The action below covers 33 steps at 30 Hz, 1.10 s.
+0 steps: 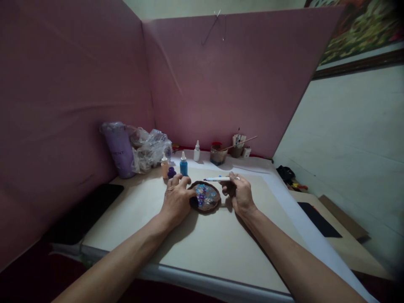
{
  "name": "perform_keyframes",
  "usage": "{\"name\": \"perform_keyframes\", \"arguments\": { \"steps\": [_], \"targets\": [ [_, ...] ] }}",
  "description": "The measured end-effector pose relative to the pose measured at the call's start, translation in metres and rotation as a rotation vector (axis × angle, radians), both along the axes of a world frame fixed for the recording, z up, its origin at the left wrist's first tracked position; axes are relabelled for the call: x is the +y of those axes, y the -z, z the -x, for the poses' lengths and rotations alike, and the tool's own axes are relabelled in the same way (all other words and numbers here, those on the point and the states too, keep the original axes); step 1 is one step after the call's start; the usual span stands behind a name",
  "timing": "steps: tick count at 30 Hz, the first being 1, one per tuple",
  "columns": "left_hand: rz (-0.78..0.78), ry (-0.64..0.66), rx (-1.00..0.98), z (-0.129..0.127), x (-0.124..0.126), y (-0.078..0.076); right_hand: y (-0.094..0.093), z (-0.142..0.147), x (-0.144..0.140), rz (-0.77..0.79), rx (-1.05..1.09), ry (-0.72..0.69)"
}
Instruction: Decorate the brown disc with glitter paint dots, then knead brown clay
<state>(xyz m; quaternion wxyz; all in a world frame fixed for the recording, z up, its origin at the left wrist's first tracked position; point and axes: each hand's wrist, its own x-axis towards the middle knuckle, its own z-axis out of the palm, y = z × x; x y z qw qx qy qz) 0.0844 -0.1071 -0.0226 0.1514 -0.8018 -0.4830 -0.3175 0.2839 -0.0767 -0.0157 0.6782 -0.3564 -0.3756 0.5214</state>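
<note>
A round brown dish (215, 205) with a raised rim lies on the pale board, its inside dabbed with blue, purple and pinkish paint. My left hand (177, 195) grips the dish's left edge, thumb over the rim and fingers curled on the far side. In my right hand (242, 193) is a slim white paintbrush (217, 179), pinched near its right end. Its dark purple tip points left, just above the dish's far rim. Just beyond my left hand stand a blue paint bottle (183, 166), a peach paint bottle (164, 167) and a small purple bottle (171, 172).
Farther back are a white bottle (197, 151), a jar (217, 156) with a brush across it, and a cup of brushes (237, 150). A purple tumbler (119, 151) and crumpled plastic bag (150, 151) stand left. Pink panels (233, 84) enclose the back and left.
</note>
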Motion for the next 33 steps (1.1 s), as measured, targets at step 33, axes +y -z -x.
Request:
{"name": "perform_keyframes", "arguments": {
  "steps": [33],
  "targets": [
    [-0.261, 0.075, -0.433, 0.001, -0.002, -0.039, -0.004, 0.001, -0.003, 0.015, 0.035, 0.051]
  ]
}}
